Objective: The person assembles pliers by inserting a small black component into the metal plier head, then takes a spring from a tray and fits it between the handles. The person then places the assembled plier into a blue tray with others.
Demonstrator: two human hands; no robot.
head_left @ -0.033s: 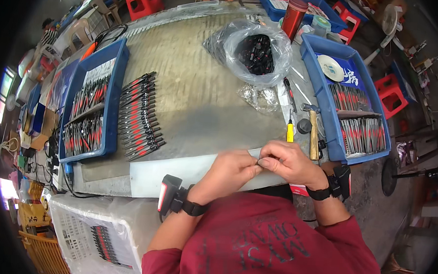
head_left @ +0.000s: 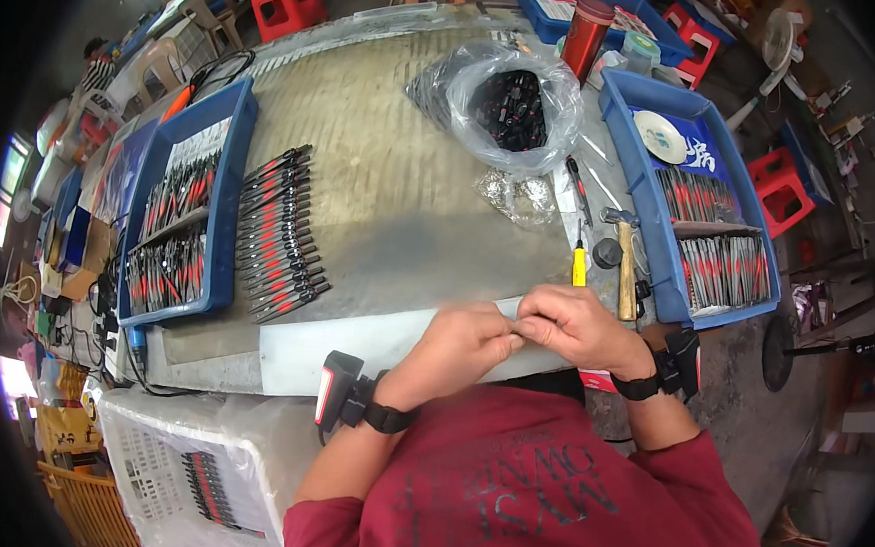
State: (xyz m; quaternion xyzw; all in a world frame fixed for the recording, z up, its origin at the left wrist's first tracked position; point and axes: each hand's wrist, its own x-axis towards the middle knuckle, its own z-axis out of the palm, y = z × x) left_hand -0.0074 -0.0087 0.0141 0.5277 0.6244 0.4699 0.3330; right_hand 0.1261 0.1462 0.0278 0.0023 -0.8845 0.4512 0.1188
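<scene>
My left hand (head_left: 465,343) and my right hand (head_left: 567,322) meet over the front edge of the table, above a white sheet (head_left: 353,344). Both are closed, with thumbs and fingertips pinched together at one spot. Whatever is between them is too small and too covered to make out. Beyond my right hand lie a yellow-handled screwdriver (head_left: 579,265) and a hammer (head_left: 627,270) with a wooden handle. A row of slim black-and-red pen-shaped pieces (head_left: 279,244) lies on the table to the left.
Blue trays hold similar pieces, one at the left (head_left: 220,260) and one at the right (head_left: 670,278). A clear plastic bag (head_left: 561,131) of black parts stands toward the back, near a red tumbler (head_left: 585,42). A white plastic crate (head_left: 137,436) sits below the table's left front.
</scene>
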